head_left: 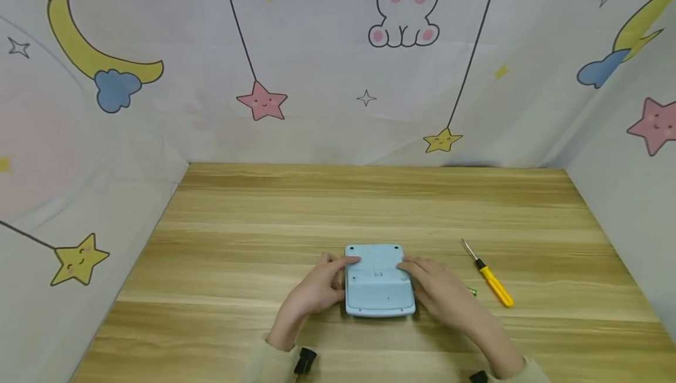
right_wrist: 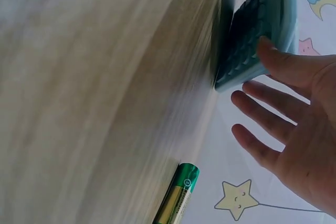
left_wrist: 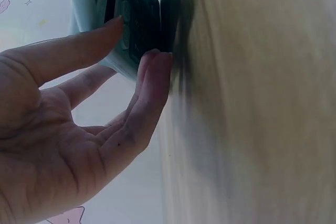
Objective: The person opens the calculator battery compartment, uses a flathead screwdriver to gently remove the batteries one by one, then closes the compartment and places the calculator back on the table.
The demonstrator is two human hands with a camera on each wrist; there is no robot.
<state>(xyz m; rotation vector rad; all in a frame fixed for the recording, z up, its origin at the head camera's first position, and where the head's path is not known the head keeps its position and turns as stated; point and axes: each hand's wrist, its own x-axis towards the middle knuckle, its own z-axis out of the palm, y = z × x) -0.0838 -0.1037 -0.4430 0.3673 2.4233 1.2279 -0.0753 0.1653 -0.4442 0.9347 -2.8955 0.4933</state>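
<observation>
A light blue calculator (head_left: 379,280) lies with its back up on the wooden table (head_left: 253,224), between both hands. My left hand (head_left: 317,292) pinches its left edge, thumb on the back and a fingertip under the key side. In the left wrist view the calculator (left_wrist: 131,19) is tipped a little off the table and its dark keys show beside my left hand (left_wrist: 105,108). My right hand (head_left: 438,289) touches the right edge. The right wrist view shows the right hand (right_wrist: 294,114) with straight, spread fingers and the thumb against the calculator (right_wrist: 262,30).
A yellow-handled screwdriver (head_left: 493,286) lies to the right of my right hand. A green battery (right_wrist: 178,195) sits on the table beside that hand, partly hidden in the head view. Printed fabric walls close in the table at the back and both sides.
</observation>
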